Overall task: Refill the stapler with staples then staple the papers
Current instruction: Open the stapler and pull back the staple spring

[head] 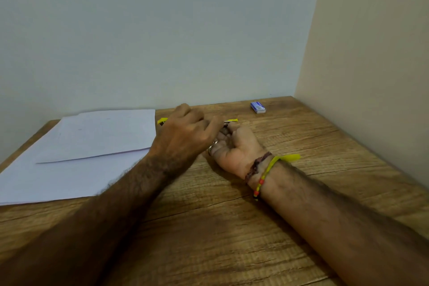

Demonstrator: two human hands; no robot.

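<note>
A yellow stapler (232,121) lies on the wooden table (232,216) behind my hands; only its two yellow ends show. My left hand (185,132) curls over the stapler from above and covers its middle. My right hand (234,148) lies palm up beside it, fingers curled toward the stapler's right end, where a small dark metal part shows at the fingertips. White papers (92,144) lie in a loose stack at the left. A small blue and white staple box (258,107) sits at the back right.
The table sits in a corner, with a grey wall behind and a beige wall on the right. Bare wood stretches across the near half of the table. Thread bracelets circle my right wrist.
</note>
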